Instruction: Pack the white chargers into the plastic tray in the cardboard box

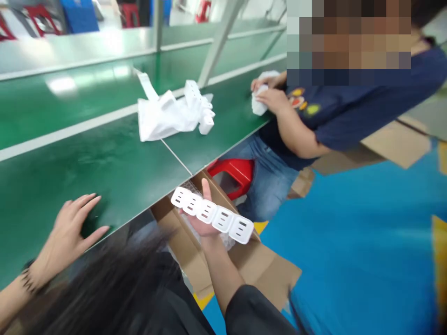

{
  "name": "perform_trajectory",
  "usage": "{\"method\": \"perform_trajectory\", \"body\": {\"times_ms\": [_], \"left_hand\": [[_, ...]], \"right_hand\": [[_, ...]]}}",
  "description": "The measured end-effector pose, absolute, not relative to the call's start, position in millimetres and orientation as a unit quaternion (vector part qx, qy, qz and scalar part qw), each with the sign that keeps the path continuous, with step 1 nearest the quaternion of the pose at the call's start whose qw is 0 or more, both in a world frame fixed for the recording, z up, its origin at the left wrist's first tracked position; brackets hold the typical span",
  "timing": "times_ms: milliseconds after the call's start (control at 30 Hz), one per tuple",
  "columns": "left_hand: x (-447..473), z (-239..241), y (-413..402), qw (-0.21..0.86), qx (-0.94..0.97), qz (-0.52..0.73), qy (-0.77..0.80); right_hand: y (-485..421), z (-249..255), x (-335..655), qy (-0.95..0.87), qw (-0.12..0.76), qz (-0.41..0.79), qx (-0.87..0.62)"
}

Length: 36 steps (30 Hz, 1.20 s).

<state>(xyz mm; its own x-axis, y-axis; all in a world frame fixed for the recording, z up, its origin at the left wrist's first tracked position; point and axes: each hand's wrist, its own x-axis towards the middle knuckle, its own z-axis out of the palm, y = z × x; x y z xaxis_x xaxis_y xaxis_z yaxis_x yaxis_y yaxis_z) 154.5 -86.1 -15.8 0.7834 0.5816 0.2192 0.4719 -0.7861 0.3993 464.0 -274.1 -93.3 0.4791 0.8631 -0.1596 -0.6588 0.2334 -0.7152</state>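
Note:
My right hand [203,229] holds up a row of several white, rounded-square plastic pieces with slots [206,211]. The pieces lie side by side across the palm, with my thumb standing up behind them; most of the fingers are hidden. This row is above an open cardboard box [188,260] beside the table. To the left, my left hand [75,225] is open over the front edge of the green table [115,181], fingers stretched out, holding nothing. Farther back on the tabletop, a white bag [164,118] lies with more small white plastic pieces [200,107] at its right end.
Clear bubble wrap [226,239] shows inside the box. At the right, a co-worker in a dark T-shirt [335,107] handles a white piece [260,100] at the table. A red stool [235,174] stands beyond the box. Grey posts [220,44] rise behind the tabletop.

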Motion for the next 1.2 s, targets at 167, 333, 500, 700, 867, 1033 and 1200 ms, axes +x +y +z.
{"method": "perform_trajectory", "body": {"times_ms": [167, 333, 500, 700, 867, 1033, 1200], "left_hand": [[153, 13, -64, 0.099, 0.936, 0.287, 0.179], [108, 11, -24, 0.03, 0.897, 0.384, 0.215], [42, -22, 7, 0.033, 0.841, 0.396, 0.368], [22, -17, 15, 0.073, 0.858, 0.328, 0.388], [13, 0, 16, 0.053, 0.876, 0.271, 0.396], [-2, 7, 20, 0.013, 0.887, 0.197, 0.417], [-4, 3, 22, 0.016, 0.885, 0.121, 0.449]], "right_hand": [[-150, -41, 389, -0.293, 0.664, 0.641, -0.25], [-38, -19, 300, -0.388, 0.467, 0.771, -0.194], [21, -29, 231, -0.409, 0.366, 0.812, -0.2], [25, -34, 225, -0.403, 0.295, 0.846, -0.187], [31, -35, 240, -0.413, 0.267, 0.844, -0.217], [42, -43, 254, -0.463, 0.255, 0.82, -0.218], [51, -42, 264, -0.485, 0.293, 0.777, -0.276]]}}
